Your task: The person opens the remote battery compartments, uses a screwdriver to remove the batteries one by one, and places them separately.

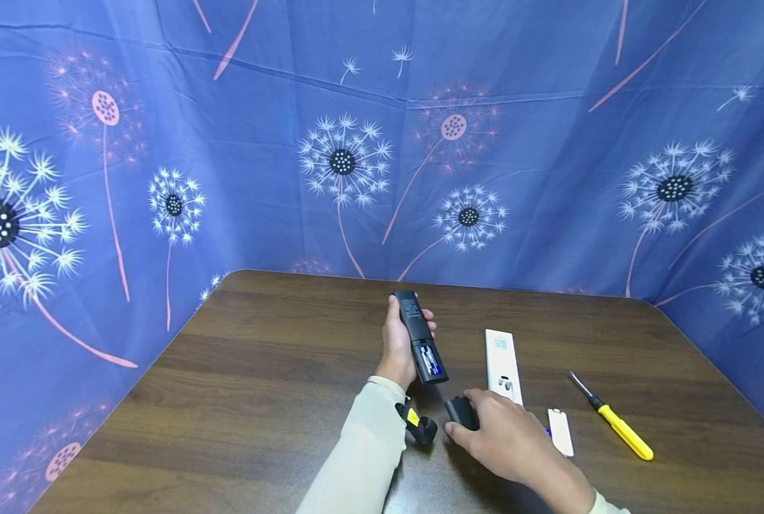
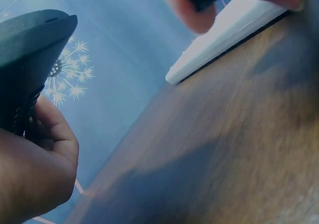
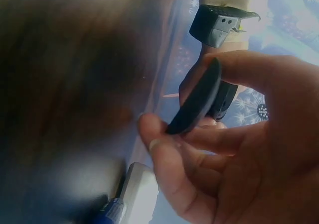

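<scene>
My left hand grips a black remote control, its back facing up. At the remote's near end the battery compartment lies uncovered, with blue-and-white batteries inside. Just right of and below that end, my right hand pinches a small black battery cover between thumb and fingers. Seen edge-on in the right wrist view, the cover is a thin curved piece, apart from the remote. In the left wrist view the remote shows at the left edge, held by curled fingers.
Behind my right hand lies a white remote on the brown wooden table. A small white cover lies nearer, with something blue beside it. Farther right is a screwdriver with a yellow handle. A blue dandelion-print cloth hangs behind the table.
</scene>
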Motion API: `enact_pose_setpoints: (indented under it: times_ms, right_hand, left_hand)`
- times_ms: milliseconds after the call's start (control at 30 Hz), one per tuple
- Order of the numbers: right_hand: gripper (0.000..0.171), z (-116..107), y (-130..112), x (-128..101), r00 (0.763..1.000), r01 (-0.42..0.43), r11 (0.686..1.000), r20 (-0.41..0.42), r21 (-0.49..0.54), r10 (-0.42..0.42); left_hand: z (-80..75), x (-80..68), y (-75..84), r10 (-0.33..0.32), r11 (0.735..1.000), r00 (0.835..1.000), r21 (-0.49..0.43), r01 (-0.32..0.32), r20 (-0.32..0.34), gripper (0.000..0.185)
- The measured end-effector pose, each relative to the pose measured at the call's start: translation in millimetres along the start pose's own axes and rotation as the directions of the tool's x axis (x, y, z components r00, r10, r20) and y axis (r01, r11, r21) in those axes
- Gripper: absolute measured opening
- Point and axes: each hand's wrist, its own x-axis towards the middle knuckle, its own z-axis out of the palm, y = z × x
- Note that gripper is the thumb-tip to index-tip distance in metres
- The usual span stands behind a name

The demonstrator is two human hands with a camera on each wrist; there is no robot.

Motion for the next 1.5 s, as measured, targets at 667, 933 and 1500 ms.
enact_pose_setpoints:
  times_ms: [667, 933, 1500]
  right_hand:
    - [0.058, 0.7, -1.3, -9.0, 0.996, 0.069, 0.967, 0.076, -0.245, -0.052]
    - [0.059, 0.6, 0.5, -10.4, 0.990, 0.093, 0.962, 0.123, -0.257, -0.063]
    - [0.062, -0.3, 0.2, -9.5, 0.982, 0.053, 0.954, 0.186, -0.294, 0.003]
  left_hand:
    - [2.4, -3.3, 1.4, 0.005, 1.000, 1.000, 0.022, -0.005, 0.004, 0.063]
    - [3.4, -4.4, 1.8, -0.008, 1.000, 1.000, 0.009, 0.008, -0.012, 0.063]
    - [2.2, -2.8, -0.4, -0.006, 1.000, 1.000, -0.016, 0.006, -0.012, 0.059]
